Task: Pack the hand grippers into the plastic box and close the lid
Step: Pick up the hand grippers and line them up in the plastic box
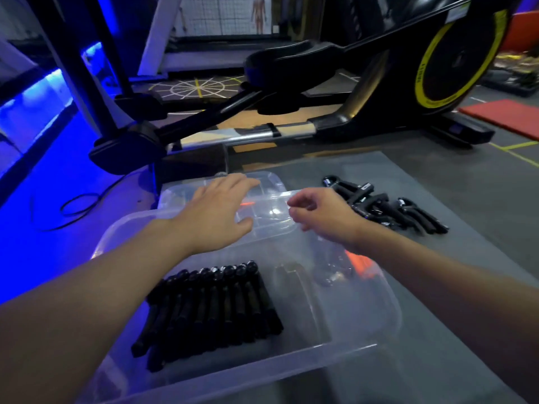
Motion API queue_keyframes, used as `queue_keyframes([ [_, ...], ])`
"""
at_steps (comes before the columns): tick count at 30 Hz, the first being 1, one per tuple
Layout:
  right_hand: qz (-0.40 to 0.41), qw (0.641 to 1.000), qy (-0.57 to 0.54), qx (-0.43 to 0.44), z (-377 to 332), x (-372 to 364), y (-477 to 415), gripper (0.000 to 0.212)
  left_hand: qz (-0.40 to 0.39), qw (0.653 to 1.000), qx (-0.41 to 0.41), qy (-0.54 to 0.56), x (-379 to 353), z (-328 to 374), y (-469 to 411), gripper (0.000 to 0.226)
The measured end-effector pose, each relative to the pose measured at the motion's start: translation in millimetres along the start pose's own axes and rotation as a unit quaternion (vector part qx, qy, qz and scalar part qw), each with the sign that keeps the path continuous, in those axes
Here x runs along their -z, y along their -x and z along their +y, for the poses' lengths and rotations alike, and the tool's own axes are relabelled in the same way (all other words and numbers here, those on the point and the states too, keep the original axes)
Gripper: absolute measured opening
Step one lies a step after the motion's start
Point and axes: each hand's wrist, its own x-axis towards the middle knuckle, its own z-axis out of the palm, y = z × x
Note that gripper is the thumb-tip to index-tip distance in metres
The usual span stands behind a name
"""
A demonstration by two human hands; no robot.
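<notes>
**Part packed, lid still off**

You are partway through; one row of hand grippers [213,310] already lies side by side on the floor of the plastic box [392,304], filling its left portion, while the right portion of the floor stays mostly bare; at the far right corner of the box something orange and glinting shows through the wall, too blurred to name.

A loose pile of hand grippers [385,208] waits on the grey mat [452,182], outside the box and just beyond your right hand [320,212]; these remain to be packed, by my reading.

The clear lid [268,212] lies flat behind the box, not on it; closing is not yet done.

Your left hand [215,208] is spread with straight fingers over the lid; your right hand has its fingers curled near the lid's right edge, and I cannot tell whether it pinches anything.
</notes>
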Motion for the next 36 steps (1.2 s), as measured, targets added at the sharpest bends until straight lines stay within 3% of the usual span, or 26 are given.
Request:
queue_keyframes([
  [3, 0.058, 0.998, -0.033, 0.007, 2, 36, 12, 0.009, -0.002, 1.0, -0.011, 0.029, -6, 26, -8, 0.066],
  [8, 0.153, 0.987, 0.022, -0.035, 49, 75, 18, 0.015, -0.018, 0.997, -0.059, 0.048, -14, 77, -1, 0.071],
  [12, 0.132, 0.981, 0.097, -0.102, 108, 85, 24, 0.013, -0.058, 0.994, -0.078, 0.054, -20, 116, 0, 0.079],
  [16, 0.046, 0.972, 0.18, -0.143, 154, 80, 39, 0.016, -0.079, 0.994, -0.065, 0.045, -40, 145, -20, 0.076],
  [19, -0.015, 0.967, 0.203, -0.155, 173, 72, 48, 0.034, -0.118, 0.992, -0.045, -0.032, -54, 150, -34, 0.08],
  [23, -0.052, 0.964, 0.205, -0.158, 189, 61, 43, 0.052, -0.156, 0.983, -0.023, -0.096, -64, 144, -40, 0.104],
  [27, -0.056, 0.965, 0.201, -0.158, 199, 54, 35, 0.057, -0.133, 0.979, -0.044, -0.15, -70, 143, -39, 0.105],
  [30, -0.059, 0.965, 0.2, -0.162, 206, 47, 31, 0.045, -0.133, 0.976, -0.056, -0.163, -69, 143, -38, 0.103],
  [36, 0.061, 0.96, 0.204, -0.179, 222, 24, 30, 0.035, -0.145, 0.972, -0.06, -0.176, -67, 146, -38, 0.102],
])
